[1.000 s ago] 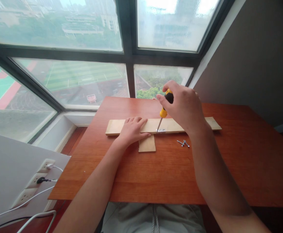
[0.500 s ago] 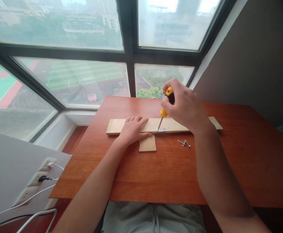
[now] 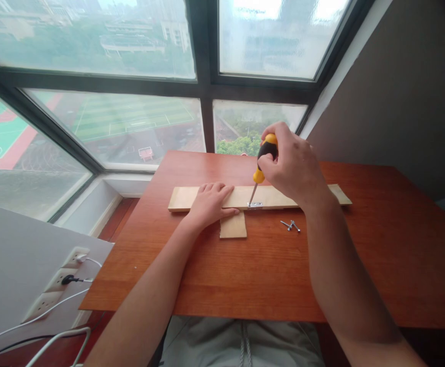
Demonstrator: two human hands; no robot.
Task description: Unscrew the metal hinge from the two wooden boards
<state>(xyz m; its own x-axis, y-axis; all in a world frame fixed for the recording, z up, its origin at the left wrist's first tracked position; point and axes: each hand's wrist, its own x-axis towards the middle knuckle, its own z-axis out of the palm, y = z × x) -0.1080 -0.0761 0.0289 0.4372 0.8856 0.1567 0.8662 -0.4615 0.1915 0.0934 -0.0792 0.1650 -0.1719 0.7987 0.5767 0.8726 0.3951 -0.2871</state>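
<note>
A long pale wooden board (image 3: 241, 197) lies across the table. My left hand (image 3: 211, 204) rests flat on its left part, fingers spread, thumb along the front edge. My right hand (image 3: 293, 165) grips a yellow and black screwdriver (image 3: 268, 148) by the handle, shaft slanting down to the left. The tip meets the left end of a small metal hinge or bracket (image 3: 255, 205) at the board's front edge; whether a screw is under it is too small to tell. A short wooden piece (image 3: 233, 227) sticks out from the board toward me, below my left thumb.
Several loose screws (image 3: 291, 226) lie on the reddish-brown table (image 3: 245, 280) in front of the board, near my right forearm. Windows (image 3: 138, 127) stand behind the table. At lower left are wall sockets (image 3: 59, 280) with plugs and cables.
My right hand has turned slightly on the screwdriver, showing more of its black grip, while the tip stays on the metal piece. My left hand stays on the board.
</note>
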